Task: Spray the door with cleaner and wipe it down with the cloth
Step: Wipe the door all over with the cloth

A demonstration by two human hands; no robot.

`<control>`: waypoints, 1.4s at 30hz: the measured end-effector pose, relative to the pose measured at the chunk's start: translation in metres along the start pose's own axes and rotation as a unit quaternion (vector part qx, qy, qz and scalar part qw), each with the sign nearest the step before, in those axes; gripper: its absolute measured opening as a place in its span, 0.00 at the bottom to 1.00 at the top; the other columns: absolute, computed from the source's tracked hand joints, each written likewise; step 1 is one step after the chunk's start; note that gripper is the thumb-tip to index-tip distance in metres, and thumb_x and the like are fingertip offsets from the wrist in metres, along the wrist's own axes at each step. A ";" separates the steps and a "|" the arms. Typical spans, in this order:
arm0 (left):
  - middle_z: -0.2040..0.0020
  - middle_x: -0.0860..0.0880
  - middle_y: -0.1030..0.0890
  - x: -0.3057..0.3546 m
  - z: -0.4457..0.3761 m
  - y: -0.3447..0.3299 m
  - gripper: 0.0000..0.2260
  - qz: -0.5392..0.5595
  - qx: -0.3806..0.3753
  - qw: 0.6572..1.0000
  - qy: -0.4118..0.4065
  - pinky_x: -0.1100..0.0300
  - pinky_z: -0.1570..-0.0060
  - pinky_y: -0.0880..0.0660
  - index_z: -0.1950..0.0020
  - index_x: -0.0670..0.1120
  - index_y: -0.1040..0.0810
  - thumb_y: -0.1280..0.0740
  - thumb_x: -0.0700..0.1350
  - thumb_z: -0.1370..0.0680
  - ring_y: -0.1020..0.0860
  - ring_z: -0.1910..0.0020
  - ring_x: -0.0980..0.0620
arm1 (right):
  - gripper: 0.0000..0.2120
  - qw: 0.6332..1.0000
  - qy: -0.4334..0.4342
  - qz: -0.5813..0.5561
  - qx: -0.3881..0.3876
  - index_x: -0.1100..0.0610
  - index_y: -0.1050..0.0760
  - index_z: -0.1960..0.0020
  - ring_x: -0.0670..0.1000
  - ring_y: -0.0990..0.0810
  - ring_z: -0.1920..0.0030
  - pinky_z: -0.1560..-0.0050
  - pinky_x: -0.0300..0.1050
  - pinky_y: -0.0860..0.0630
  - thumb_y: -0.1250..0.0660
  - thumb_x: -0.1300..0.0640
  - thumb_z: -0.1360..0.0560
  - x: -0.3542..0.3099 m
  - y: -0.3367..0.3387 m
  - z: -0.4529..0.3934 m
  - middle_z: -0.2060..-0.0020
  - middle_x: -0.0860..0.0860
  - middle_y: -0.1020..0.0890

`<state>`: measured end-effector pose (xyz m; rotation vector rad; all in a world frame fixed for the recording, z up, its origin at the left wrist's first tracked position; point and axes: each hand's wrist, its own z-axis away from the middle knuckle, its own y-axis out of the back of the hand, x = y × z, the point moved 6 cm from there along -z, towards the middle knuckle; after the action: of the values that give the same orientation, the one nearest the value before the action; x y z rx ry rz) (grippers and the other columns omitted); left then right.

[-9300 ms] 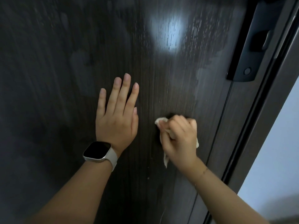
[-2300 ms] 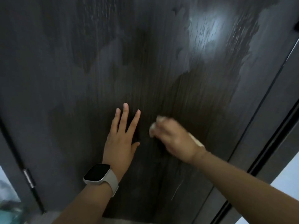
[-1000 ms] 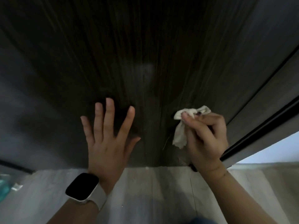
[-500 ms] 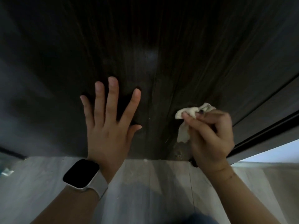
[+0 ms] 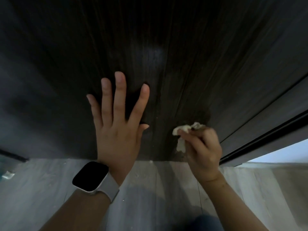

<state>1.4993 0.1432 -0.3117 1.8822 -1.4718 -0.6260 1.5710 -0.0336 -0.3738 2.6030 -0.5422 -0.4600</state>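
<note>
Here, you are on the wiping step at the foot of the door (image 5: 166,39): your left hand (image 5: 116,130) lies flat and spread on the panel, your right hand (image 5: 202,150) pinches the crumpled cloth (image 5: 180,130) just above the floor (image 5: 158,189). Next, I judge, press it along the bottom edge — no sprayer in view, no writing readable, the watch (image 5: 90,175) dark.

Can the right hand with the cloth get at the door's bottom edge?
Probably yes: the right hand gripping the crumpled white cloth is just above the dark wooden door's bottom edge, nothing between.
</note>
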 end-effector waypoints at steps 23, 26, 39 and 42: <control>0.25 0.36 0.56 0.004 -0.001 0.000 0.47 0.023 -0.007 1.000 0.008 0.36 0.27 0.59 0.20 0.52 0.55 0.24 0.50 0.27 0.58 0.25 0.34 | 0.07 0.838 -0.512 -0.181 0.046 0.53 0.19 0.56 0.43 0.20 0.56 0.54 0.31 0.26 0.26 0.63 0.29 0.002 -0.042 0.075 0.58 0.48 0.18; 0.26 0.36 0.55 0.006 -0.001 0.000 0.45 0.018 -0.010 1.000 0.016 0.35 0.27 0.58 0.21 0.49 0.52 0.24 0.50 0.27 0.55 0.26 0.32 | 0.07 0.715 -0.627 -0.279 0.133 0.57 0.19 0.51 0.48 0.17 0.56 0.54 0.38 0.21 0.26 0.58 0.28 -0.014 -0.046 0.079 0.57 0.52 0.16; 0.27 0.34 0.53 0.003 -0.002 -0.003 0.44 0.038 0.006 0.999 0.004 0.30 0.29 0.53 0.22 0.48 0.50 0.25 0.53 0.28 0.52 0.28 0.29 | 0.03 0.575 -0.722 -0.308 0.231 0.58 0.19 0.53 0.43 0.17 0.60 0.57 0.38 0.22 0.30 0.64 0.25 -0.027 -0.067 0.093 0.61 0.49 0.16; 0.27 0.34 0.53 0.002 -0.002 -0.003 0.43 0.043 0.001 0.999 0.002 0.30 0.30 0.54 0.22 0.48 0.50 0.26 0.54 0.27 0.52 0.28 0.29 | 0.02 0.617 -0.675 -0.324 0.242 0.61 0.20 0.52 0.43 0.17 0.61 0.58 0.36 0.22 0.30 0.64 0.25 -0.025 -0.057 0.069 0.64 0.46 0.16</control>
<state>1.5033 0.1417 -0.3125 1.8100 -1.5438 -0.5803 1.5379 0.0002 -0.4540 2.2558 -0.0183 -2.9390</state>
